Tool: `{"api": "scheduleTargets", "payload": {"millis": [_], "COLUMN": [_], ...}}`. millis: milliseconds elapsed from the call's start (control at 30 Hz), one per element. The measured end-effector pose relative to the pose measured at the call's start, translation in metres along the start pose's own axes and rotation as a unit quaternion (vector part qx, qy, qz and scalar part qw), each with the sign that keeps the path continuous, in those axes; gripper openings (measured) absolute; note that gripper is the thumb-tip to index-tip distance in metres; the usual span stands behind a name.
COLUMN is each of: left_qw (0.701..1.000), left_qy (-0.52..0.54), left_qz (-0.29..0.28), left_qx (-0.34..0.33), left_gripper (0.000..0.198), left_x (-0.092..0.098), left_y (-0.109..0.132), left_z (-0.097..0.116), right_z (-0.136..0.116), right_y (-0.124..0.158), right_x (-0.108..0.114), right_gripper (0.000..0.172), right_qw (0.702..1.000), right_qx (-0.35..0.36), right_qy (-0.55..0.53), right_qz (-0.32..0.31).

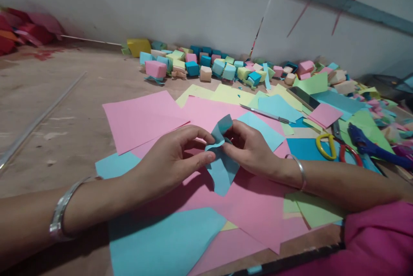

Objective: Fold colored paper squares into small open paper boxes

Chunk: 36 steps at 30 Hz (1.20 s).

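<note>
A small piece of light blue paper (223,170), creased and partly folded, is held up between my two hands. My left hand (176,153) pinches its left edge between thumb and fingers. On the other side, my right hand (250,142) grips the upper part, its fingertips partly hidden behind the paper. Beneath both hands lie overlapping pink sheets (258,207). A large light blue sheet (161,241) rests nearest me, and another pink sheet (142,116) is beyond my left hand.
Many small folded paper boxes (192,68) line the wall. A slim knife or pen-like tool (264,113) and a dark phone-like slab (303,97) lie beyond my right hand. Yellow-and-red-handled scissors (325,147) and a blue-handled tool (371,144) are at right. A metal strip (41,119) crosses the left.
</note>
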State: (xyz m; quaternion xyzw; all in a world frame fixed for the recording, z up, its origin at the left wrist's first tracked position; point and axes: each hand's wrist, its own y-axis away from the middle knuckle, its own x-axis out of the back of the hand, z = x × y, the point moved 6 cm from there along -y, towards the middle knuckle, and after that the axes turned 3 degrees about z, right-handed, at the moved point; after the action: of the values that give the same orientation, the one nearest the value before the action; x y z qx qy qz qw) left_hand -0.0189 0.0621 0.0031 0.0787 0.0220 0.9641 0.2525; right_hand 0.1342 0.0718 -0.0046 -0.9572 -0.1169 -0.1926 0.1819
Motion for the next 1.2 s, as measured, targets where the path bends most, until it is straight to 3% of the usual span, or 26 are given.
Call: {"api": "scheduleTargets", "payload": {"millis": [233,400,533,633,767,867,1000,1100,1200], "left_qw": [0.996,1.000,1.000,0.999,0.999,0.997,0.974,0.951,0.943], "left_qy": [-0.068,0.004,0.005,-0.010,-0.007,0.039,0.189,0.273,0.297], "left_qz": [0.022,0.013,0.017,0.034,0.016,-0.017,-0.079,-0.092,-0.092], "left_qx": [-0.059,-0.010,0.012,0.012,0.038,0.058,0.100,0.116,0.122], "left_gripper": [0.013,0.011,0.004,0.006,0.010,0.011,0.017,0.019,0.021], "left_x": [0.006,0.004,0.004,0.008,0.010,0.007,-0.003,-0.008,-0.010], "left_y": [-0.003,-0.004,-0.004,-0.005,-0.007,-0.008,-0.005,-0.004,-0.005], "left_z": [0.003,-0.004,-0.007,-0.007,-0.011,-0.015,-0.021,-0.026,-0.033], "right_z": [-0.016,-0.025,-0.030,-0.035,-0.039,-0.038,-0.032,-0.026,-0.025], "right_y": [0.000,0.001,0.005,0.008,0.013,0.012,0.008,0.005,0.005], "right_x": [0.004,0.006,0.004,0.004,0.005,0.007,0.010,0.010,0.009], "right_gripper": [0.007,0.007,0.008,0.008,0.005,0.005,0.004,0.003,0.010], "right_qw": [0.993,0.993,0.986,0.980,0.976,0.982,0.995,0.999,0.999], "right_qx": [0.061,0.102,0.147,0.176,0.197,0.182,0.103,0.041,0.035], "right_qy": [0.099,0.066,0.073,0.093,0.090,0.050,-0.009,-0.015,-0.011], "right_qz": [-0.011,-0.005,-0.012,-0.001,0.009,0.003,0.009,0.026,0.024]}}
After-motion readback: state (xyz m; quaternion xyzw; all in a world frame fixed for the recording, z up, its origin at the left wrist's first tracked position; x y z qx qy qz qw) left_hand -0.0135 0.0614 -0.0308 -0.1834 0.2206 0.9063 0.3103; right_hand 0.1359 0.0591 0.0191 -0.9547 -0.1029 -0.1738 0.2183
